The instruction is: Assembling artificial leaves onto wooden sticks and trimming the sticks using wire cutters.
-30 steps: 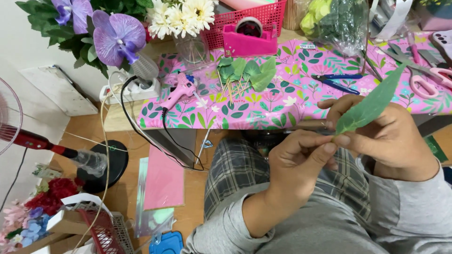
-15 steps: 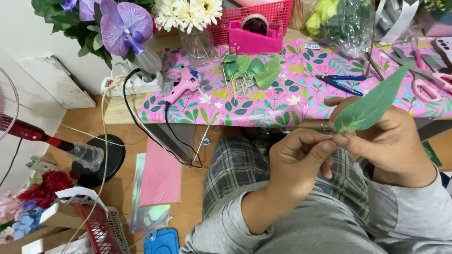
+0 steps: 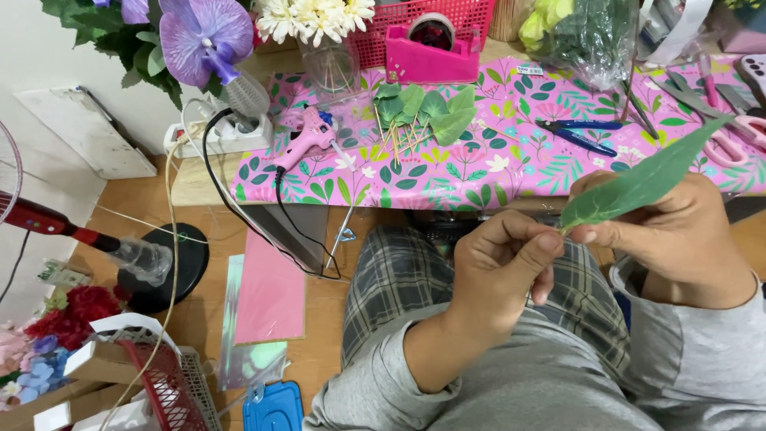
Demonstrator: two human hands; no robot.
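In the head view, a long green leaf [image 3: 645, 182] is held over the lap, in front of the counter [image 3: 479, 179] edge. Its stem end is pinched between the thumb and fingers [image 3: 594, 233] of the right hand [image 3: 678, 239], which is closed on it, so that the blade slants up and to the right, free of the knees. The left hand [image 3: 499, 275] is curled beside it, its thumb and fingers [image 3: 546, 243] drawn together at the same stem end; whether something thin is gripped there cannot be told. The leaf seems to be kept low and close so that both hands can meet at its base.

On the patterned counter, well apart from the hands, a bunch of small leaves on sticks [image 3: 423, 112] is laid, with a pink glue gun [image 3: 307, 137] to its left, its cord hanging over the edge to the floor. Blue pliers [image 3: 578, 132] are set to the right of the bunch, and pink scissors [image 3: 738, 136] lie near the far right edge. A pink tape dispenser [image 3: 435, 52] stands behind, before a red basket [image 3: 415, 20], and white flowers in a glass [image 3: 327, 36] stand next to a purple orchid [image 3: 203, 36].

On the floor at the left, a fan stand [image 3: 155, 267], pink sheets [image 3: 271, 291] and a box of fabric flowers [image 3: 56, 335] are seen. Nothing lies between the hands and the counter.
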